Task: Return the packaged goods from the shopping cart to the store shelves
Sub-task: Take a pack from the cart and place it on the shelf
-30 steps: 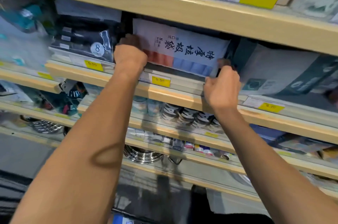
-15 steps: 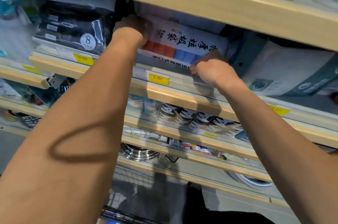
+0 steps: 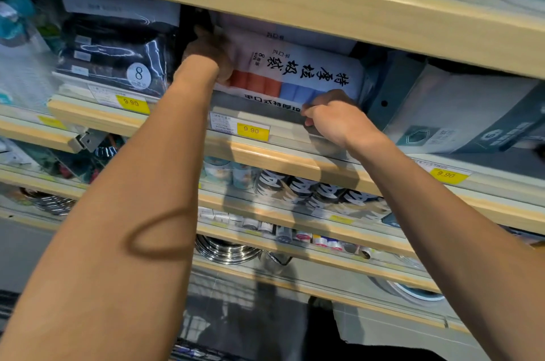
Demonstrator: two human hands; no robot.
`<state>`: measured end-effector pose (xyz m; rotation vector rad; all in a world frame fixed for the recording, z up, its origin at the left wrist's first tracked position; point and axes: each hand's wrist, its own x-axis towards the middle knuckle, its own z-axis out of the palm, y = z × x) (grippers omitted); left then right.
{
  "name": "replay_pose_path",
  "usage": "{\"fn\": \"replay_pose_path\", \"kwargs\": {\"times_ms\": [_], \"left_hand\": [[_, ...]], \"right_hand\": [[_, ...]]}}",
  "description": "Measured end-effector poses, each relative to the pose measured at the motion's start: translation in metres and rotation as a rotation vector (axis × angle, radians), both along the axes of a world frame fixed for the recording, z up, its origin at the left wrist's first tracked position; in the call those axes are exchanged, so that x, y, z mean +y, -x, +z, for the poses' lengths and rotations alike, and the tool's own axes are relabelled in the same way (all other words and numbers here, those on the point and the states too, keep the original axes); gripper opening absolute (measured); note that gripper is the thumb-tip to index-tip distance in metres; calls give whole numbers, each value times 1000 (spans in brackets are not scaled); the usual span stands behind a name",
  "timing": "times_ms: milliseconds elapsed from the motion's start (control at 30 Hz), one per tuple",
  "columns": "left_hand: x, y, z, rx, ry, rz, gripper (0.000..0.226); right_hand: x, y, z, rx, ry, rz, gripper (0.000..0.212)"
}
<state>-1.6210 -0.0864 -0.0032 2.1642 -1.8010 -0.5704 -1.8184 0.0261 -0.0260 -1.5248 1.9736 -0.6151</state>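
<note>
Shelf (image 3: pixel 265 154): fingers (image 3: pixel 309 111) curled on package (image 3: pixel 295 71)

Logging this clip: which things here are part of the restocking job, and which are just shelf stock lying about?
In the job:
white package
left hand, grip on its left edge
right hand, at its lower right corner
shelf

Lying about:
black pack marked 8
grey box
steel bowls

Wooden shelf (image 3: pixel 265 154), fronted by yellow 9.90 price tags (image 3: pixel 253 131), carries side by side a dark pack marked 8 (image 3: pixel 118 65), a white pack with orange and blue stripes (image 3: pixel 295 71), and a grey box (image 3: pixel 460 112).
</note>
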Motion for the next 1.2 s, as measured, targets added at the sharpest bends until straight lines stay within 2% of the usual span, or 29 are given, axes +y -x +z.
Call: {"fn": "replay_pose_path", "kwargs": {"times_ms": [67, 167, 267, 333, 367, 467, 700, 767, 933, 1067, 1200], "left_hand": [[0, 1, -8, 104, 86, 87, 96], [1, -2, -18, 119, 207, 144, 89], [0, -9, -43, 4, 329, 153, 55], [3, -8, -53, -67, 321, 121, 26], [4, -6, -51, -112, 307, 112, 19], [-1, 3, -35, -231, 333, 68, 34], [1, 15, -29, -237, 320, 20, 37], [3, 16, -30, -158, 326, 43, 39], [17, 9, -31, 92, 400, -12, 36], [41, -4, -27, 320, 477, 7, 32], [79, -25, -30, 276, 634, 100, 24]], "right_hand": [[2, -2, 1, 38, 0, 34, 28], [2, -2, 2, 56, -4, 80, 29], [-5, -1, -1, 94, -56, 135, 33], [-12, -1, -5, 143, -56, 187, 34], [-17, -1, -6, 155, -36, 204, 32], [-31, 2, -5, 123, 37, 204, 28], [-57, 0, -7, 154, 60, 207, 41], [-57, -4, -7, 126, 74, 202, 41], [-41, -26, -3, -48, 214, 157, 24], [-21, -45, -2, -86, 263, 150, 14], [5, -85, -7, -288, 402, 164, 8]]}}
